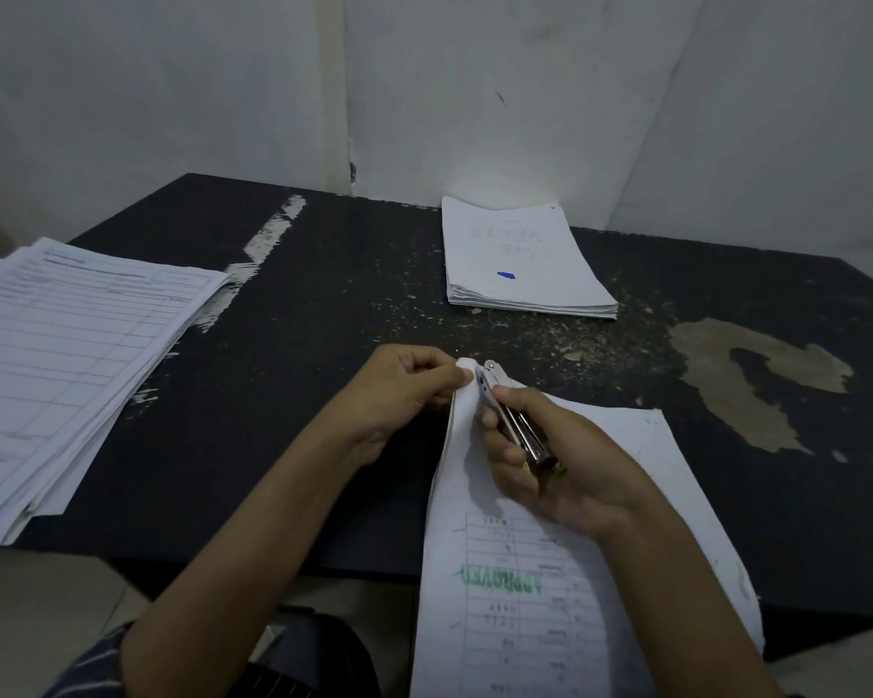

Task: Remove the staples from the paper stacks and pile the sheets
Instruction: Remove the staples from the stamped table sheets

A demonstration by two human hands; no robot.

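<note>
A stapled paper stack (550,571) with a green stamp lies at the near edge of the black table (298,370), hanging partly over it. My left hand (404,390) pinches its lifted top left corner. My right hand (550,460) grips a small metal stapler (510,415), whose tip sits at that same corner. The staple itself is hidden. A neat pile of sheets (525,259) with a blue mark lies at the back of the table. A wide, fanned stack of printed forms (66,355) rests at the left.
White walls close in behind the table. The tabletop is worn, with scraped patches at the right (757,380) and white streaks at the left. Small bits of debris are scattered across the middle.
</note>
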